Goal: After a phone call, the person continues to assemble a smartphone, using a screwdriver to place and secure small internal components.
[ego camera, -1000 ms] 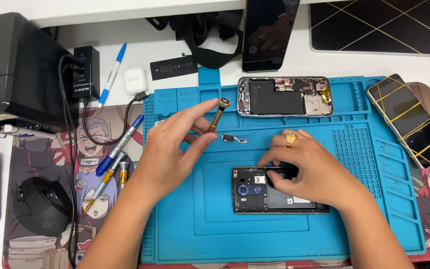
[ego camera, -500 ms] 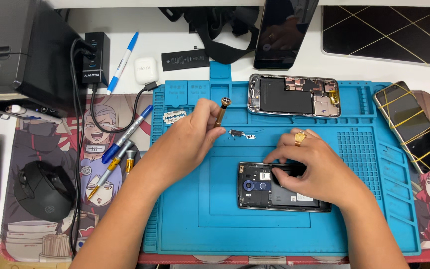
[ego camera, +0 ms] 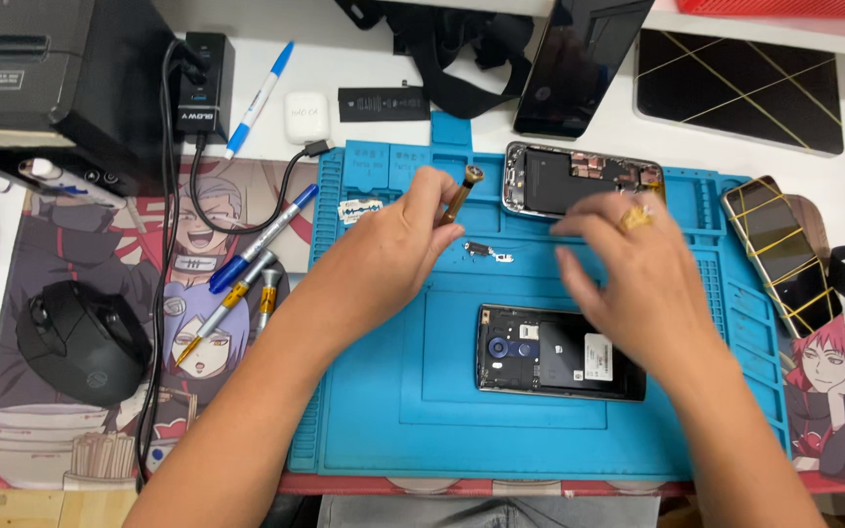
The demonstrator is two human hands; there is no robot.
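Two hands, left and right; one screwdriver; two opened phones.

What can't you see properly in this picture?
- Head view: right hand is blurred, so its fingertips and any grip are unclear.
- Tip of the small screwdriver is hidden inside the left hand.
- Tiny parts on the blue mat are too small to identify.
- Open black phone: right end covered by the right wrist.
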